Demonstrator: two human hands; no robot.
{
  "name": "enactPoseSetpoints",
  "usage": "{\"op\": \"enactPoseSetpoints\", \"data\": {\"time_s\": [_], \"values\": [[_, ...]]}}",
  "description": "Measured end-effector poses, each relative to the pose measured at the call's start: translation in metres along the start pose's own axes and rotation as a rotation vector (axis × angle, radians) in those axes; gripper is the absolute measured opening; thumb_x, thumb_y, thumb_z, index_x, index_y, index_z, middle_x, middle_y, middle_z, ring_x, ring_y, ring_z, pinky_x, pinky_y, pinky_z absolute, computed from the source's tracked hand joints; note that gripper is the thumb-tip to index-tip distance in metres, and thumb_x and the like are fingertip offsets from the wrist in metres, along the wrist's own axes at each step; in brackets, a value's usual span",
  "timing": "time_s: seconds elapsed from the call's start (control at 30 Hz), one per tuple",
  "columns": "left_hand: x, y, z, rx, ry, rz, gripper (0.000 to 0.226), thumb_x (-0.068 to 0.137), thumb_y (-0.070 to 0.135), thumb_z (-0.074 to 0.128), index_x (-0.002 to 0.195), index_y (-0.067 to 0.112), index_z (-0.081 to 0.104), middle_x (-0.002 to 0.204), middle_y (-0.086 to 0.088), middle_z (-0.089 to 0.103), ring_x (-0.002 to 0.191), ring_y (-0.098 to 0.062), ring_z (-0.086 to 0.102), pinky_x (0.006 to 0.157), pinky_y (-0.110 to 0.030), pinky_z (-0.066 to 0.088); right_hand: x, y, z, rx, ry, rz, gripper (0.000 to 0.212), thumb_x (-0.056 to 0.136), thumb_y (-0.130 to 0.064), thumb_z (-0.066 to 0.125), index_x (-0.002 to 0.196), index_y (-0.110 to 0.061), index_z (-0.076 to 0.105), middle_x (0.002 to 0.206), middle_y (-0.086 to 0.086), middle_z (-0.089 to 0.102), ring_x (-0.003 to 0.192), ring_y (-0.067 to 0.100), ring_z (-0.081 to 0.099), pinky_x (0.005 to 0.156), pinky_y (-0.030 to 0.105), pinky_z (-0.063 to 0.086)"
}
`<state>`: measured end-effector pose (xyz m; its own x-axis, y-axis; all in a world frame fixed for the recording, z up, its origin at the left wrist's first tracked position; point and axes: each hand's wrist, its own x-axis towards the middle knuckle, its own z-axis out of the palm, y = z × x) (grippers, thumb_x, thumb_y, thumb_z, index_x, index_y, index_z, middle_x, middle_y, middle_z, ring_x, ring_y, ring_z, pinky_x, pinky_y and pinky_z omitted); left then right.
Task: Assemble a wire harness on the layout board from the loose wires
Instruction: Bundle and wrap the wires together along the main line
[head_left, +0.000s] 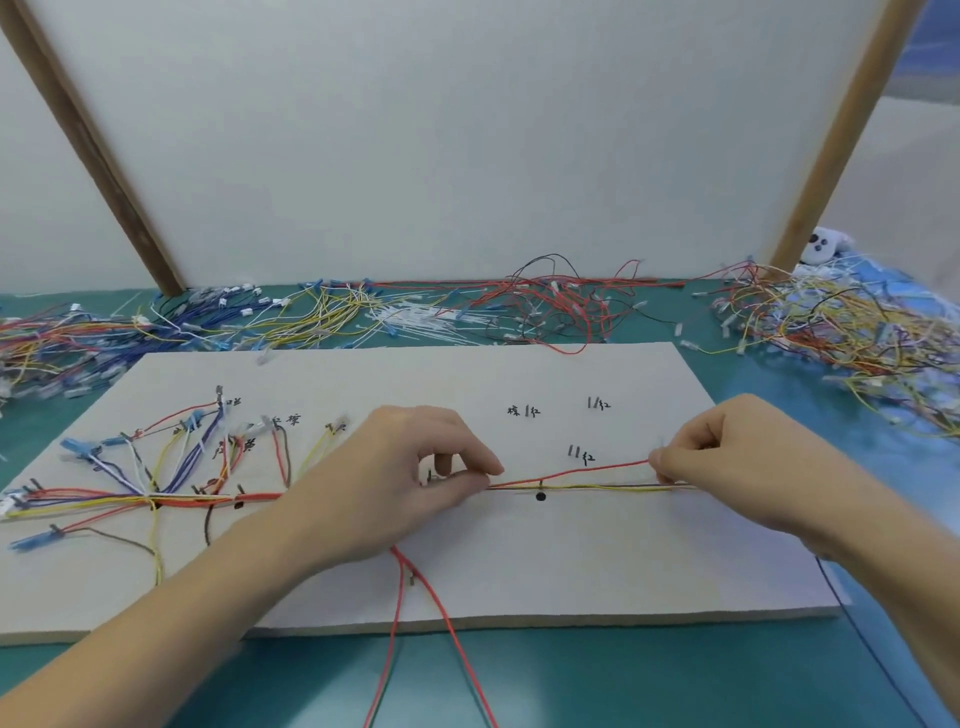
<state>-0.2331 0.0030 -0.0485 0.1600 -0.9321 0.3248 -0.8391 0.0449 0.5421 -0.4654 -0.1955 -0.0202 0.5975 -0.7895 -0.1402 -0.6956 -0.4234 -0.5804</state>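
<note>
Teal worktop (675, 675): white rectangular layout board (571, 561), loose coloured wire heaps (519, 306), white backing panel (441, 130). Our left hand (410, 483) pinches the wire bundle (587, 487); right hand (727, 457) pinches a red wire (597, 469).

Perhaps a plush toy (826, 244), far right.

Bare layout board (597, 561) ahead; loose wires (841, 322) crowding behind.
</note>
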Motion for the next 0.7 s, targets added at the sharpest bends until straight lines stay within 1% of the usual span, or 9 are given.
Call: {"op": "enactPoseSetpoints", "data": {"time_s": [0.1,0.17,0.2,0.27,0.37,0.47,0.53,0.63,0.7], "values": [[0.019,0.012,0.013,0.036,-0.058,0.06,0.017,0.094,0.017,0.076,0.105,0.028,0.081,0.094,0.017,0.074,0.084,-0.006,0.063,0.077,-0.012,0.045,0.001,-0.015,-0.003,-0.164,0.041,-0.019,0.022,0.081,-0.027,0.068,0.073,-0.008,0.073,0.051,-0.002,0.059,0.047,0.014,0.044,0.05,0.024,0.04],[0.029,0.015,0.021,0.034,-0.096,0.05,0.019,0.094,0.012,0.074,0.106,0.025,0.082,0.095,0.015,0.075,0.084,-0.005,0.064,0.081,-0.016,0.046,0.004,-0.026,-0.007,-0.274,0.016,-0.008,0.019,0.078,-0.024,0.067,0.073,-0.007,0.074,0.06,0.004,0.07,0.054,0.019,0.052,0.055,0.027,0.046],[0.032,0.016,0.024,0.027,-0.118,0.04,0.02,0.094,0.011,0.074,0.105,0.025,0.082,0.094,0.016,0.075,0.084,-0.003,0.064,0.079,-0.014,0.045,0.004,-0.03,-0.01,-0.318,-0.007,0.004,0.019,0.078,-0.024,0.067,0.073,-0.008,0.075,0.065,0.006,0.072,0.055,0.02,0.054,0.056,0.027,0.046],[0.033,0.012,0.027,-0.036,-0.137,0.017,0.019,0.091,0.01,0.076,0.101,0.024,0.083,0.086,0.02,0.073,0.078,0.002,0.063,0.071,-0.007,0.039,0.002,-0.034,-0.014,-0.384,-0.062,0.023,0.016,0.076,-0.025,0.069,0.067,-0.013,0.076,0.059,0.003,0.068,0.052,0.019,0.054,0.053,0.026,0.044],[0.029,0.004,0.033,-0.163,-0.098,-0.018,0.016,0.088,0.011,0.08,0.095,0.024,0.084,0.076,0.02,0.071,0.069,-0.001,0.06,0.064,-0.008,0.039,-0.004,-0.037,-0.016,-0.46,-0.116,0.04,0.015,0.074,-0.026,0.071,0.061,-0.021,0.076,0.049,-0.002,0.061,0.049,0.017,0.055,0.049,0.023,0.041],[0.025,0.0,0.042,-0.093,-0.047,0.033,0.019,0.088,0.008,0.076,0.094,0.026,0.082,0.079,0.014,0.069,0.07,-0.007,0.058,0.064,-0.008,0.037,-0.004,-0.047,-0.013,-0.522,-0.1,0.039,0.017,0.076,-0.025,0.069,0.064,-0.016,0.076,0.058,0.002,0.067,0.057,0.023,0.066,0.057,0.03,0.053],[0.024,-0.001,0.045,-0.064,-0.031,0.049,0.02,0.09,0.009,0.073,0.098,0.027,0.078,0.084,0.016,0.068,0.07,-0.009,0.057,0.065,-0.009,0.036,0.0,-0.055,-0.015,-0.504,-0.038,0.024,0.022,0.077,-0.028,0.068,0.06,-0.016,0.075,0.055,0.002,0.066,0.059,0.026,0.069,0.061,0.034,0.057],[0.024,-0.003,0.046,-0.067,-0.028,0.057,0.022,0.092,0.01,0.07,0.105,0.027,0.077,0.092,0.013,0.07,0.071,-0.013,0.058,0.066,-0.012,0.039,0.011,-0.076,-0.018,-0.541,0.012,-0.01,0.026,0.077,-0.03,0.068,0.053,-0.019,0.074,0.051,-0.003,0.061,0.058,0.019,0.062,0.057,0.028,0.049],[0.024,-0.002,0.046,-0.066,-0.037,0.07,0.022,0.092,0.009,0.07,0.102,0.025,0.079,0.092,0.011,0.07,0.069,-0.011,0.057,0.067,-0.015,0.041,0.023,-0.094,-0.017,-0.584,-0.035,-0.011,0.032,0.079,-0.028,0.067,0.048,-0.019,0.071,0.053,-0.004,0.057,0.056,0.018,0.057,0.053,0.026,0.041]]}}
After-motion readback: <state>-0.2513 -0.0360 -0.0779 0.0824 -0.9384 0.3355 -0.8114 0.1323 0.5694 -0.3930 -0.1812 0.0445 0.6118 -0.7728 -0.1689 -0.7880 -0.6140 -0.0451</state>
